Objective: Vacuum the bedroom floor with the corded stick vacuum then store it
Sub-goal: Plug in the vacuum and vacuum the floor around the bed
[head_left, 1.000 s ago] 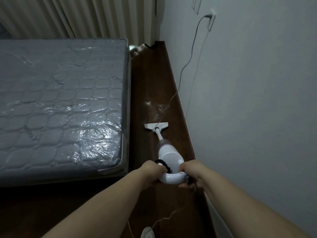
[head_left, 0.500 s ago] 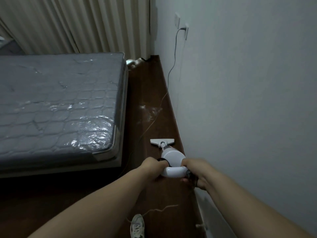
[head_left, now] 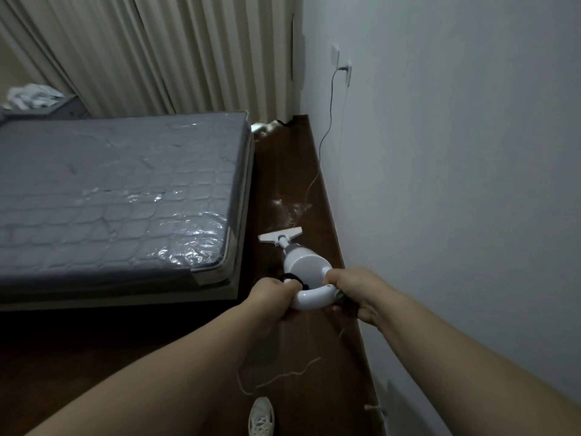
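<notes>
Two hands grip the looped handle of the white stick vacuum [head_left: 306,265]: left hand [head_left: 273,294] curled round its left side, right hand [head_left: 355,291] curled round its right side. Floor nozzle [head_left: 279,236] rests on the dark wood floor [head_left: 283,171], between the plastic-wrapped mattress [head_left: 119,190] and the wall [head_left: 456,184]. Beyond it, the cord [head_left: 327,121] rises to a wall outlet [head_left: 347,72].

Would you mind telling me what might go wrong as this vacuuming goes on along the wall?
The cord trails across the floor just ahead of the floor head, so it may get run over. More cord loops near the shoe, a possible trip. Both the left hand and right hand grip the handle, leaving none free to move it.
</notes>
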